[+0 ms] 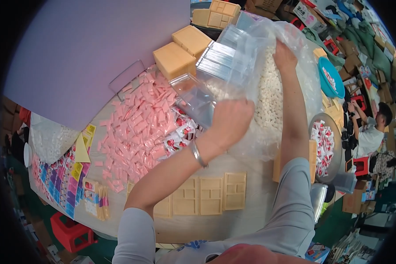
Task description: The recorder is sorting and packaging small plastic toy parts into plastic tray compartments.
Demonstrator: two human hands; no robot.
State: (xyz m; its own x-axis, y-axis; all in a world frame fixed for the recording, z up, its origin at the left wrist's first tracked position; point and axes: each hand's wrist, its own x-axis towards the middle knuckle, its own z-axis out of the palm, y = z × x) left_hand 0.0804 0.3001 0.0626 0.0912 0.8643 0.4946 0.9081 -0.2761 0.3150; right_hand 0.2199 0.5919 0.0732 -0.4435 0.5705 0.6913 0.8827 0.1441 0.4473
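Lying toward the far right edge of the table (259, 198), a clear plastic bag (307, 83), thin, wrinkled, with small white pieces (270, 99) inside, left hand (233, 121) clenched on its side, right hand (286, 56) at its far part, fingertips unclear, grip I cannot tell.

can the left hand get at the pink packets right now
Probably yes: the left hand is close and the pink packets lie mostly uncovered, though it seems to grip the clear bag.
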